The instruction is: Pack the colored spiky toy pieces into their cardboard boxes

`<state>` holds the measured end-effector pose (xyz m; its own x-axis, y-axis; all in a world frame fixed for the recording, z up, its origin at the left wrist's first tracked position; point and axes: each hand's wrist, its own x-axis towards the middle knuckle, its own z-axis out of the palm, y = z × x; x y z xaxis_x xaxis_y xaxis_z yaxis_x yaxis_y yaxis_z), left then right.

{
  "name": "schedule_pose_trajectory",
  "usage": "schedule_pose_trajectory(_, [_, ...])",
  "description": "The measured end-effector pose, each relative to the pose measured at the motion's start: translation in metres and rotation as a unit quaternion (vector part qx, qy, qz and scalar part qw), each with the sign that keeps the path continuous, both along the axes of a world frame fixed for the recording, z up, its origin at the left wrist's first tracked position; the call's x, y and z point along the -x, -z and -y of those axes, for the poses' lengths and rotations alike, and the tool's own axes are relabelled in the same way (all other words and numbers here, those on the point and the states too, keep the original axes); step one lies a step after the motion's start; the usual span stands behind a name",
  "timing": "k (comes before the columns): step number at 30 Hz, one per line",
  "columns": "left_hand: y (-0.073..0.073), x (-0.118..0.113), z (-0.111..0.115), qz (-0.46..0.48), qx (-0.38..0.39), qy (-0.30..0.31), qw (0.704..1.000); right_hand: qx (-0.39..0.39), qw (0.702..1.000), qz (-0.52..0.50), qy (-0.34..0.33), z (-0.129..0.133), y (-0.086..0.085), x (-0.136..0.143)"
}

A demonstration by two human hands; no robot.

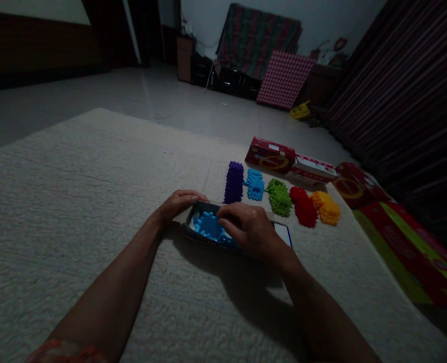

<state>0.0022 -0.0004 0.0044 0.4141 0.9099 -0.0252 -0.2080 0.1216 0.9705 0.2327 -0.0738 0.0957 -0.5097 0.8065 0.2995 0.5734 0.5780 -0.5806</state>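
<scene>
A small open cardboard box (pixel 188 225) lies on the pale quilted mat, with light-blue interlocking toy pieces (pixel 208 225) with toothed edges in it. My left hand (pixel 178 203) grips the box at its far left corner, fingers along the back edge. Over the box's right half, my right hand (pixel 250 227) is closed, thumb and fingertips pinched at the edge of a blue piece. That hand hides much of the box's right side. Beyond it lie groups of similar pieces: purple (pixel 234 182), blue (pixel 255 184), green (pixel 279 197), red (pixel 304 206) and yellow (pixel 326 207).
Behind the sorted pieces stand a dark red carton (pixel 270 155) and a white-and-red carton (pixel 311 169). More red and green packages (pixel 408 247) line the mat's right edge. A dark striped curtain (pixel 397 91) hangs at the right, and cloth-covered furniture (pixel 259 40) stands at the back.
</scene>
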Motion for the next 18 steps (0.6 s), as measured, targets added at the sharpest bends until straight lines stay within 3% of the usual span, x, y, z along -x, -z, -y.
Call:
schedule_pose_trajectory(9, [0.003,-0.001,0.0,0.008,-0.002,0.0,1.0,0.01,0.998,0.043,0.037,-0.006,0.023,0.015])
schedule_pose_trajectory(18, [0.002,0.0,-0.001,-0.007,-0.011,-0.002,1.0,0.02,0.994,0.096,0.054,-0.005,0.022,0.011])
